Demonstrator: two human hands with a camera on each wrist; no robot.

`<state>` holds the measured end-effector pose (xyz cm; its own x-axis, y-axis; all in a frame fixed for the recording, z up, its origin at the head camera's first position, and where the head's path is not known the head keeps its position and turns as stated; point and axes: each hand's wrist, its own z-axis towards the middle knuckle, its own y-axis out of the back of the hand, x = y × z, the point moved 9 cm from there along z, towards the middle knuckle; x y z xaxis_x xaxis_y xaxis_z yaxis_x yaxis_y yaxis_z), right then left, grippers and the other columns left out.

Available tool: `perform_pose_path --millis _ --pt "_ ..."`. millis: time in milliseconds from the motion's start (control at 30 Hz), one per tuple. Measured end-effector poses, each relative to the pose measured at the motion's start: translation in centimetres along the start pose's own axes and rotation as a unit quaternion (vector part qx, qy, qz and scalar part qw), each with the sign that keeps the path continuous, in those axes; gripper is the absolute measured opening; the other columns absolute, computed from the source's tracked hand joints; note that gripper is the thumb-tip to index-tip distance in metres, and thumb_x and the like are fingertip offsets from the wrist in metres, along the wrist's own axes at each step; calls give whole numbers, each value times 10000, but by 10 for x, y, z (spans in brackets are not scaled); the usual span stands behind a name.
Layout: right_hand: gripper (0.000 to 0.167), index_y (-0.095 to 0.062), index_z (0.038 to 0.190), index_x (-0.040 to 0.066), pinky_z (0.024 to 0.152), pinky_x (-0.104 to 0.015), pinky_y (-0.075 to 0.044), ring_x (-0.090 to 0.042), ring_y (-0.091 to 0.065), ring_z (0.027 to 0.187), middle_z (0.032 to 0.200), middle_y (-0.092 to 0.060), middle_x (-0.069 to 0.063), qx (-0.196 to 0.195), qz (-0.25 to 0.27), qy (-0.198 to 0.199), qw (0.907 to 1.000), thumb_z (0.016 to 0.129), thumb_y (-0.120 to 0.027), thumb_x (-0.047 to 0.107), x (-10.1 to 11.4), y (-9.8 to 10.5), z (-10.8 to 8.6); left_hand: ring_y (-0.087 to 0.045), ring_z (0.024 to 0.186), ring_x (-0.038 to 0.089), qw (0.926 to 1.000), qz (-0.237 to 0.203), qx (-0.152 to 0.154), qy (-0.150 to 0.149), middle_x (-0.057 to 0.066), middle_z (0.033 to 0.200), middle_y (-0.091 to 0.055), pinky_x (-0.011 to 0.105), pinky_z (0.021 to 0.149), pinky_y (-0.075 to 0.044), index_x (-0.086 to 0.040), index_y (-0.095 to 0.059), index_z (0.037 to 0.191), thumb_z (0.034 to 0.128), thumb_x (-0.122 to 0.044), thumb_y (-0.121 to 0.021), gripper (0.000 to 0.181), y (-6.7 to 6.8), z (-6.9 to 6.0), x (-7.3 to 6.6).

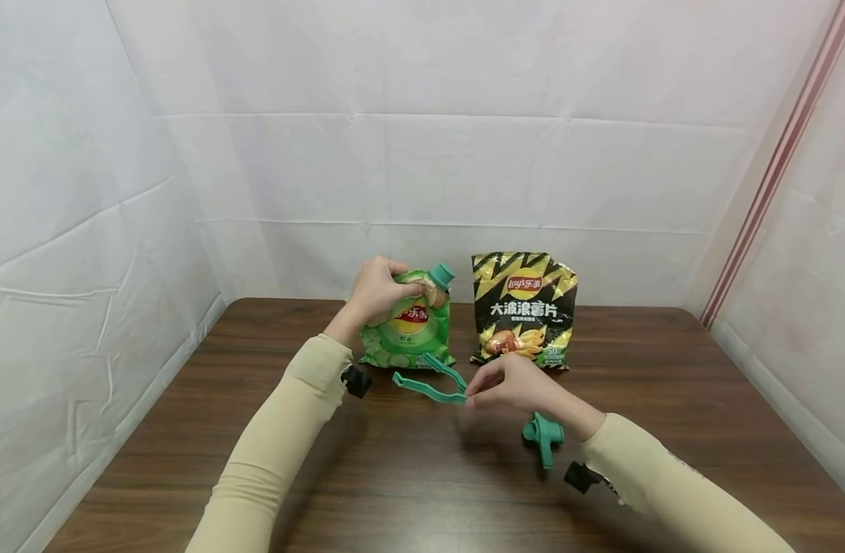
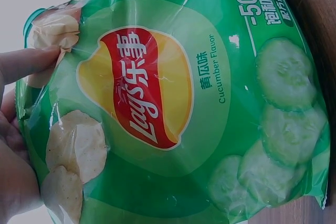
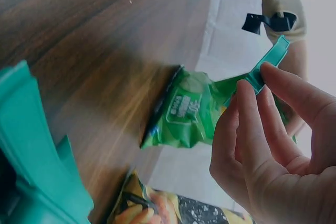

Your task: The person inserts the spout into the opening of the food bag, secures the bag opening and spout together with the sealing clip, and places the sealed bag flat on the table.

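Observation:
My left hand grips the top of a green Lay's cucumber-flavour chip bag, which stands upright on the table. In the left wrist view, the thumb presses the front of the bag. A teal cap shows at the bag's upper right corner; what it joins is hidden. My right hand pinches one end of a teal bag clip, its two arms spread in a V just in front of the bag. Thumb and fingertips hold that clip in the right wrist view.
A black and yellow Lay's bag stands to the right of the green one. Another teal clip with a spout lies on the wooden table below my right wrist. White sheeting encloses the back and sides.

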<state>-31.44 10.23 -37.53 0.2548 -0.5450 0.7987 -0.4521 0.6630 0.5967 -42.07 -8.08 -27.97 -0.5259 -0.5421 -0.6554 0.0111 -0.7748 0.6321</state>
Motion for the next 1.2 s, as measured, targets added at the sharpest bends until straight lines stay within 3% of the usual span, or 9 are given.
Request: perform_pose_path --millis 300,633,900,1033,1200 --pt "174 -753 904 146 718 -388 -532 -179 -653 786 858 -724 -7 -292 49 4 9996 804 -759 288 -1 24 -14 -232 453 113 9999 99 -21 -24 -44 483 -282 243 487 -240 -155 -461 536 853 -262 -710 417 1 -1 -2" --pt "233 -753 920 140 696 -354 -523 -184 -640 814 924 -699 -28 -718 125 -276 9970 780 -779 325 -8 49 -19 -241 451 118 10000 41 -22 26 -46 479 -303 250 486 -248 -143 -502 548 856 -259 -709 389 1 -2 -1" --pt "251 -756 940 149 724 -312 -517 -150 -656 870 1021 -693 -25 -1163 198 -432 9921 781 -776 342 -10 67 -15 -260 445 99 9999 56 -78 72 -44 473 -382 247 480 -256 -95 -582 583 848 -252 -719 337 2 -3 -1" --pt "261 -751 958 162 706 -316 -517 -178 -671 879 1027 -707 -19 -1271 219 -474 9905 786 -768 358 -10 71 -9 -292 453 111 9999 19 -90 103 -35 489 -460 250 486 -265 -50 -647 638 847 -249 -721 298 1 -4 0" --pt "256 -745 990 117 718 -326 -535 -185 -680 869 972 -729 -40 -1357 201 -421 9897 820 -745 308 -8 74 2 -291 455 123 9999 -17 -91 141 -29 488 -452 252 489 -266 -49 -634 628 847 -240 -719 302 1 -5 0"
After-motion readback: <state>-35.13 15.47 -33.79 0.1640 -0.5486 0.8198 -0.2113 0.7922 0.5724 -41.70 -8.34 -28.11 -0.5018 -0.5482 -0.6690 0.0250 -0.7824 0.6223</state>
